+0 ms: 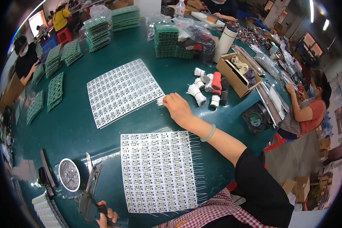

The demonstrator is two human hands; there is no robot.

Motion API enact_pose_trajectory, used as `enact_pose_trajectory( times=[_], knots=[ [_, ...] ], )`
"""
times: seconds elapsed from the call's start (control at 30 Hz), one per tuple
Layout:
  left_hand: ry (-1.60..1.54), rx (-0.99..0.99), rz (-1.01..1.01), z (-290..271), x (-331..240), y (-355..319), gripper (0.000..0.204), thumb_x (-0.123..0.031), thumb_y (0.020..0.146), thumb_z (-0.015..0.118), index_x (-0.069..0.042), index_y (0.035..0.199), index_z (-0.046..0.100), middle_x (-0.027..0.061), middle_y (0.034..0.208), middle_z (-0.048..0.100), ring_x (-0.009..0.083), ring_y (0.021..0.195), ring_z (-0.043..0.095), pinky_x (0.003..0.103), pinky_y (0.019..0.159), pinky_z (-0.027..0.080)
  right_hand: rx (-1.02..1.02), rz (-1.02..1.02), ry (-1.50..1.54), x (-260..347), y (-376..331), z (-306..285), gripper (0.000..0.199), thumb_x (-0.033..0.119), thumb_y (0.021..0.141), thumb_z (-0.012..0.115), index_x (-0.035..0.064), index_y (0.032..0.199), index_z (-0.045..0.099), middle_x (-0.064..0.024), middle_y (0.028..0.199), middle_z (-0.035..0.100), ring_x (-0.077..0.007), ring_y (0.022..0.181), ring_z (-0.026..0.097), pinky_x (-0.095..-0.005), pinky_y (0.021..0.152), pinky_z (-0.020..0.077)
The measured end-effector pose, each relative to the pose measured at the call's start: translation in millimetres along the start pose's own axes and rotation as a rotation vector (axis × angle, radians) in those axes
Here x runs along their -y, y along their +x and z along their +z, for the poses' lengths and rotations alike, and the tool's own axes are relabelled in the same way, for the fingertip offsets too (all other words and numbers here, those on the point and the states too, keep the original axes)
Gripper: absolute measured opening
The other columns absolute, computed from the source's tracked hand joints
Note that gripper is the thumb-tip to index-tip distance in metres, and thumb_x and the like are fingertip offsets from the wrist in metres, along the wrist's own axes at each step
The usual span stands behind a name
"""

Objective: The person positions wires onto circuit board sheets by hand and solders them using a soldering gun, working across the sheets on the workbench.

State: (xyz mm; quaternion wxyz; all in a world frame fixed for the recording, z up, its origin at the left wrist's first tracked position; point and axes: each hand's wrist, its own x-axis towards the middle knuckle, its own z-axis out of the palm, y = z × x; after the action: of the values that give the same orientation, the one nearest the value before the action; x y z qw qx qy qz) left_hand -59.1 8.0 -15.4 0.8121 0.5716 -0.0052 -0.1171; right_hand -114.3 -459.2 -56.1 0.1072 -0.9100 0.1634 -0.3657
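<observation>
My left hand [109, 215], at the lower edge, is closed round the dark handle of a soldering gun [87, 205], whose thin metal front points away from me. My right hand [177, 108] reaches forward with its fingers closed on a small bundle of white wires [160, 101], at the right corner of a stack of white LED panels [123, 91]. Between my arms lies another white LED panel [157, 173]. Thin wires run across its upper rows and stick out past its right edge.
A round metal tin [69, 174] stands left of the soldering gun. Wire bundles [197, 94], a cardboard box [238, 76], a black fan [257, 117] and a white bottle [225, 43] stand at right. Green board stacks [166, 40] line the far side. Other people work around the table.
</observation>
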Motion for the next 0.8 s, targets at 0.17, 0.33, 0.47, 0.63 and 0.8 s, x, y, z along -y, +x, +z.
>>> enact_pose_trajectory(
  times=[0.17, 0.33, 0.47, 0.63, 0.8],
  knots=[
    [-0.351, -0.066, -0.259, 27, -13, 0, 0.047, -0.007, 0.089, 0.062, 0.008, 0.130, 0.047, 0.0189, 0.116, 0.059, 0.0121, 0.063, 0.050, 0.023, 0.048, 0.041, 0.113, 0.080, 0.321, 58, -2, -11, 0.008, 0.004, 0.086, 0.070, 0.0012, 0.093, 0.067, -0.0134, 0.086, 0.063, -0.0343, 0.084, 0.063, -0.0408, 0.073, 0.0516],
    [-0.311, 0.061, -0.250, 36, -5, 2, 0.049, -0.003, 0.085, 0.063, 0.010, 0.130, 0.045, 0.0257, 0.121, 0.057, 0.0176, 0.064, 0.053, 0.026, 0.046, 0.043, 0.284, 0.114, 0.463, 106, -11, -27, 0.007, 0.002, 0.089, 0.066, -0.0004, 0.095, 0.065, -0.0144, 0.089, 0.061, -0.0336, 0.085, 0.061, -0.0407, 0.073, 0.0501],
    [-0.243, 0.051, -0.272, 36, -3, -5, 0.055, -0.001, 0.084, 0.064, 0.008, 0.134, 0.042, 0.0261, 0.119, 0.059, 0.0179, 0.057, 0.053, 0.027, 0.044, 0.043, 0.379, 0.072, 0.525, 133, -27, -25, 0.005, 0.001, 0.090, 0.064, 0.0007, 0.095, 0.063, -0.0129, 0.091, 0.058, -0.0324, 0.086, 0.056, -0.0395, 0.074, 0.0470],
    [-0.065, 0.027, -0.191, 50, 1, -16, 0.056, -0.002, 0.083, 0.067, 0.006, 0.134, 0.045, 0.0228, 0.114, 0.062, 0.0158, 0.049, 0.051, 0.026, 0.041, 0.040, 0.335, -0.055, 0.481, 145, -46, -13, 0.009, 0.002, 0.085, 0.071, 0.0022, 0.092, 0.066, -0.0089, 0.085, 0.056, -0.0274, 0.082, 0.056, -0.0370, 0.069, 0.0471],
    [0.172, -0.055, -0.122, 61, 3, -18, 0.046, 0.011, 0.082, 0.067, 0.006, 0.126, 0.053, 0.0186, 0.109, 0.066, 0.0126, 0.054, 0.055, 0.025, 0.044, 0.042, 0.254, -0.132, 0.437, 155, -44, -5, 0.015, -0.003, 0.076, 0.076, 0.0037, 0.089, 0.072, -0.0065, 0.075, 0.058, -0.0238, 0.072, 0.058, -0.0348, 0.061, 0.0472]
  ],
)
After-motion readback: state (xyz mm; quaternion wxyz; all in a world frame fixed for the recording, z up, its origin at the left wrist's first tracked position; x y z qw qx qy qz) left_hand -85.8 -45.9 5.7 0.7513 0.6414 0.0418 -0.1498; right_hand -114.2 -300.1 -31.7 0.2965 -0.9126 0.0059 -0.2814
